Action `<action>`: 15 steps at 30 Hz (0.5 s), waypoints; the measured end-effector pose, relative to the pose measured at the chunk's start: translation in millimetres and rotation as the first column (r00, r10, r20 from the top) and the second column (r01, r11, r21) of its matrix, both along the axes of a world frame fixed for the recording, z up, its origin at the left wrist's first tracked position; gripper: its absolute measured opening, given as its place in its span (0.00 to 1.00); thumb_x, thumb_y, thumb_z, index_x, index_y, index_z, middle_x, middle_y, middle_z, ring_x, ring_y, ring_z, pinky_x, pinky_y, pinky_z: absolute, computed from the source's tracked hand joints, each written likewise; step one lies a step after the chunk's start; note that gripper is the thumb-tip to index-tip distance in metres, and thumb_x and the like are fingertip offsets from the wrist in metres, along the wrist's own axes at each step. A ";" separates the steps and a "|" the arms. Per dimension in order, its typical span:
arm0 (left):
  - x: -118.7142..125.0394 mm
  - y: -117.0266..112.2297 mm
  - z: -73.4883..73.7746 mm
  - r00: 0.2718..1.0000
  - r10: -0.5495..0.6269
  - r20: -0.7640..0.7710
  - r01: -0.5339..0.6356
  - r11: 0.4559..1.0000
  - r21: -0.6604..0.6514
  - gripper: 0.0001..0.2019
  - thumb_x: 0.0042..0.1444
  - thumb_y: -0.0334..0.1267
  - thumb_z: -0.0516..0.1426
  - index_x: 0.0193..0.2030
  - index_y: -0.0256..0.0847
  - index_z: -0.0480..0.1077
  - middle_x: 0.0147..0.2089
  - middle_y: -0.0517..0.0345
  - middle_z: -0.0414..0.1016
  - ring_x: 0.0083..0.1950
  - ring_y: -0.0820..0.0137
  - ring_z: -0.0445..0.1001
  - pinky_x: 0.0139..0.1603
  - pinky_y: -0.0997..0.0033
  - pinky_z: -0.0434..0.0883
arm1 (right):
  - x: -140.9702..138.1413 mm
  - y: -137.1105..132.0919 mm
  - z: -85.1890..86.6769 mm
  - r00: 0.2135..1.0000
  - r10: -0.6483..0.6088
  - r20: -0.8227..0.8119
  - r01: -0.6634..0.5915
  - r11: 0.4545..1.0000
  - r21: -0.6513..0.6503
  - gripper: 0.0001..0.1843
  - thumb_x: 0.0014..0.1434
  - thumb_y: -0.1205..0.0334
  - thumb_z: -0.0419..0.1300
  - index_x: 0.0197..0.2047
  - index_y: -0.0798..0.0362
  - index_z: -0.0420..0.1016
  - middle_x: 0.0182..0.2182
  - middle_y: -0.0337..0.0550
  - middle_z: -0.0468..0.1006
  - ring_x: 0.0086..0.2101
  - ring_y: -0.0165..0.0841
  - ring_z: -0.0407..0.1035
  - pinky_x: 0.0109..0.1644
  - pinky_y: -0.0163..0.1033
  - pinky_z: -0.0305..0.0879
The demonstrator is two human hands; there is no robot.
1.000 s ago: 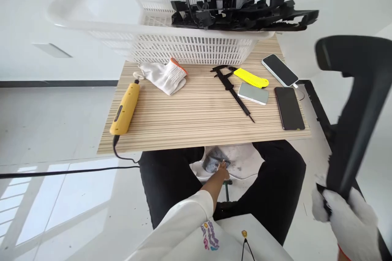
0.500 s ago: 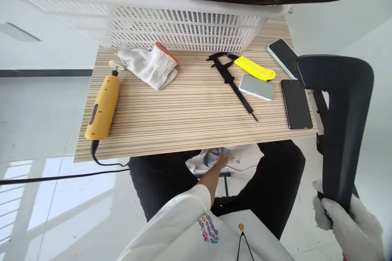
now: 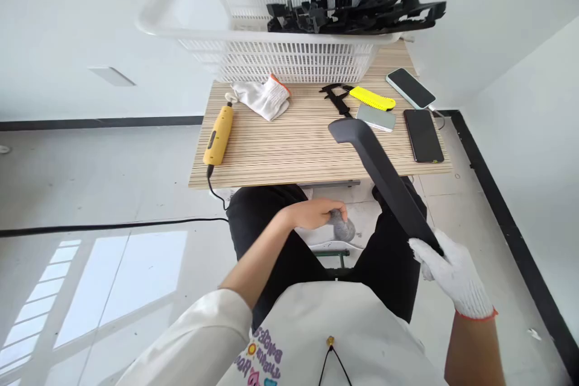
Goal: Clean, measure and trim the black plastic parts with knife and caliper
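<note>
While a long black part (image 3: 389,178) is held at its lower end by the gloved R hand (image 3: 446,262), a grey wad (image 3: 344,229) is gripped btwn the knees by the bare L hand (image 3: 312,213). L fingers (image 3: 335,205) are curled narrowly over the wad; R fingers are closed round the part. The part is tilted up & leftward, its bent end seen over the table (image 3: 289,157), near a grey slab (image 3: 376,118); contact w/ the table can't be told. Part & wad are seen apart.

Step in hand: judged to be a handling stage, w/ both items held ready & neither set down. For a next move, a firm R grip would be called for, w/ the long end guided clear of the calipers (image 3: 337,101), yellow cutter (image 3: 371,98) & dark phone (image 3: 424,136); if the two were to be brought together, the part would need steadying.

Markings: coloured lettering (image 3: 266,350) is printed on the white shirt (image 3: 366,325), but is partly cut off & can't be read w/ certainty. No brand can be made out on the yellow power tool (image 3: 218,136), the cutter or the phone.
</note>
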State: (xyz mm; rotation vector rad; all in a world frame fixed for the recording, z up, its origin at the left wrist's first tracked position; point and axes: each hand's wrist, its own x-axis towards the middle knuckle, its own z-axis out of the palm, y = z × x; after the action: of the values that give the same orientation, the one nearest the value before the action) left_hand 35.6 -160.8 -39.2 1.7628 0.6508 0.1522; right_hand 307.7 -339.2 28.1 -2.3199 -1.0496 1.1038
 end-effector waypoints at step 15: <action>-45.6 42.9 94.4 0.732 0.566 0.380 -0.681 0.634 0.368 0.24 0.68 0.54 0.48 0.29 0.42 0.73 0.36 0.54 0.76 0.46 0.60 0.74 0.58 0.60 0.69 | -31.6 19.3 8.8 0.930 0.301 -0.212 -0.295 0.954 0.060 0.18 0.63 0.42 0.58 0.36 0.49 0.71 0.21 0.32 0.67 0.17 0.27 0.57 0.23 0.36 0.58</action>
State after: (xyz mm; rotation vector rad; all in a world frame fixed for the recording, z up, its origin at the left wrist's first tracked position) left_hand -10.0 -117.9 55.2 1.8681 1.1138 1.0882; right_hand 276.1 -319.9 36.9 -2.0026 -1.3493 1.4118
